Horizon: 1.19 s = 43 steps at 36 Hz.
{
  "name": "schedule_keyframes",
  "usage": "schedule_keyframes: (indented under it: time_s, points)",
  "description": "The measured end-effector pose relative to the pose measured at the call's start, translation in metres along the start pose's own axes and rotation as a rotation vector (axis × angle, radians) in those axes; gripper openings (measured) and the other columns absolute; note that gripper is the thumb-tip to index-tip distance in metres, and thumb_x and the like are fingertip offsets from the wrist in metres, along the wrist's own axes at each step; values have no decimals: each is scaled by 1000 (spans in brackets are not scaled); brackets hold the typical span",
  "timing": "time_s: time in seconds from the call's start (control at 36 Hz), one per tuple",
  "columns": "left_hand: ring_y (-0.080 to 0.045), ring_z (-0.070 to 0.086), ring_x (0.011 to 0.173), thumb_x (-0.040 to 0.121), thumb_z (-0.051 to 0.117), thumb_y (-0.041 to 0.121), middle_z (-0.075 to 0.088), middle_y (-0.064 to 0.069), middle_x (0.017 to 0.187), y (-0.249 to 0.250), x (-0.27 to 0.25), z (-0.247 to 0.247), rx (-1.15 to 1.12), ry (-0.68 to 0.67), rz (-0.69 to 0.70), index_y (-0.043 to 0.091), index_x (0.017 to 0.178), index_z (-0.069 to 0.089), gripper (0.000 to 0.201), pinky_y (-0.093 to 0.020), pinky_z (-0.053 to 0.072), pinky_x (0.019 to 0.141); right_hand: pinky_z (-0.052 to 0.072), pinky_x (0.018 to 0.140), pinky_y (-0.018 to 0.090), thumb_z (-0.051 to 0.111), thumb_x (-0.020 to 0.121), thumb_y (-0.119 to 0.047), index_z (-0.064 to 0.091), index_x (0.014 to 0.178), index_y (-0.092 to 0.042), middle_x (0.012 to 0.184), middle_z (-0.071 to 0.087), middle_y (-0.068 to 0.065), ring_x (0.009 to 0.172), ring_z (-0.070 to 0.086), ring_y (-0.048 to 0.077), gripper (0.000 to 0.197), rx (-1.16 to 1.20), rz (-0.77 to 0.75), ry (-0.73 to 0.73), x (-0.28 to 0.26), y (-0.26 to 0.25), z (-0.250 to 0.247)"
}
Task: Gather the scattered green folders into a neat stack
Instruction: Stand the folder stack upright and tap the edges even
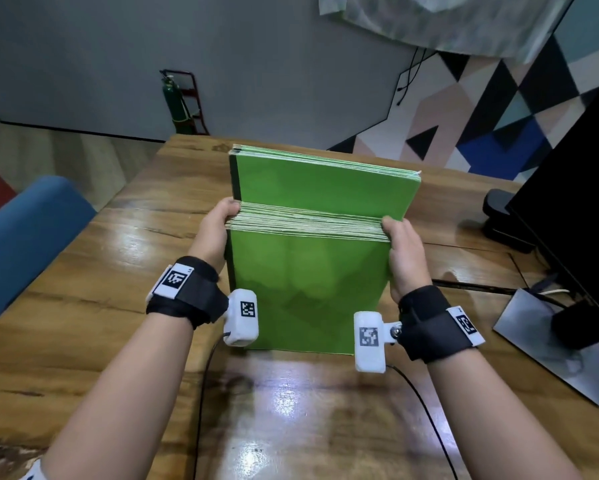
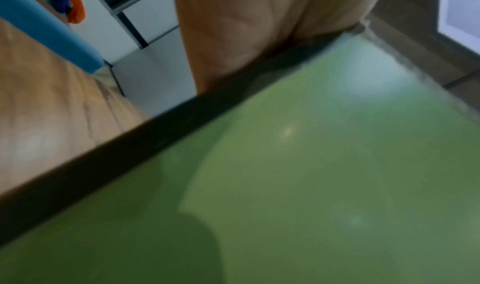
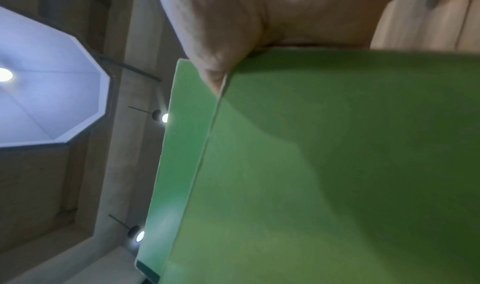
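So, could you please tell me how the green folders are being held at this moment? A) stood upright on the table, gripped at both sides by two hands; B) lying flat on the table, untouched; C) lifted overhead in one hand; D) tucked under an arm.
A: the green folders stand on edge on the table, with the left hand and right hand gripping their sides.

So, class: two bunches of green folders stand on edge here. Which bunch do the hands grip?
The nearer, lower bunch: the left hand and right hand grip its sides. The taller bunch stands behind it, farther from the person.
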<state>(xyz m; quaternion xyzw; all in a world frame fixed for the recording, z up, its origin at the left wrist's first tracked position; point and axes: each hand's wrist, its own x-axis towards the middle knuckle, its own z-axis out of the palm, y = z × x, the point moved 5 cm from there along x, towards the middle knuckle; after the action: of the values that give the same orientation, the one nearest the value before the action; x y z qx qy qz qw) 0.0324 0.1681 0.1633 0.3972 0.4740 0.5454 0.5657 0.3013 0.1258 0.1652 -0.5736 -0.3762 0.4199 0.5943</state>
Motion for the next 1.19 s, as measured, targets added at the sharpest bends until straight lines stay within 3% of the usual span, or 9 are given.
schedule_keyframes:
  time_s: [0.11, 0.31, 0.53, 0.61, 0.69, 0.78, 0.92, 1.03, 1.19]
  points:
    - [-17, 52, 66, 92, 43, 14, 54, 0, 72, 4, 4, -1, 31, 2, -28, 15, 73, 55, 22, -32, 42, 66, 40, 102, 57, 54, 65, -44, 53, 86, -19, 107, 60, 11, 107, 56, 31, 32, -53, 38, -21, 8, 2, 0]
    - [-22, 58, 81, 92, 42, 11, 65, -7, 91, 7, 5, 4, 49, -5, 37, 10, 89, 61, 19, -37, 42, 81, 27, 73, 37, 40, 80, -6, 36, 69, -18, 75, 39, 6, 76, 35, 20, 17, 16, -34, 106, 7, -7, 5]
    - [-16, 63, 88, 92, 38, 12, 71, -2, 93, 12, -3, 7, 12, 50, 140, 13, 92, 65, 26, -30, 45, 83, 28, 60, 21, 39, 94, -9, 30, 69, -19, 72, 31, -3, 66, 29, 13, 28, -66, -106, 112, 1, -3, 1]
    - [-6, 68, 83, 99, 42, 26, 74, 3, 87, 6, -19, 11, -106, 34, 205, 5, 101, 63, 30, -23, 54, 80, 37, 81, 28, 42, 94, -40, 49, 92, -18, 87, 50, -5, 85, 46, 11, 23, -63, -109, 88, -6, 7, 0]
    - [-27, 53, 122, 72, 68, 61, 54, -15, 135, -14, -20, -3, -65, -7, 218, 9, 138, 42, 88, -50, 42, 104, 30, 112, 38, 50, 66, -80, 36, 142, -16, 142, 45, 6, 127, 41, 12, 101, -71, -57, 8, -10, 30, -6]
    - [-30, 44, 132, 54, 79, 65, 47, -11, 143, -45, -13, -22, 175, -34, 148, 19, 144, 35, 110, -55, 31, 110, 20, 119, 45, 59, 38, -93, 12, 152, -14, 158, 21, 6, 144, 24, 19, 147, -190, -14, -92, -17, 54, -11]
    - [-12, 61, 111, 31, 94, 48, 63, 0, 122, -92, -19, -41, 426, -232, -97, 11, 137, 41, 124, -36, 44, 102, 30, 115, 46, 87, 53, -55, 19, 148, -6, 145, 44, 8, 134, 43, 19, 126, -403, 51, -201, -17, 106, -25]
    - [-21, 57, 117, 62, 84, -1, 61, -3, 122, -132, -23, -54, 572, -253, -224, 3, 136, 42, 85, -45, 41, 106, 35, 112, 47, 75, 52, -70, 25, 146, -3, 141, 48, 11, 130, 46, 25, 126, -450, 140, -217, -33, 133, -26]
    - [-22, 54, 120, 69, 79, -1, 56, -10, 131, -145, -21, -56, 577, -211, -191, 2, 133, 44, 73, -38, 43, 103, 36, 109, 42, 66, 88, -29, 27, 142, 3, 140, 45, 19, 130, 43, 31, 74, -620, 142, -165, -34, 154, -26]
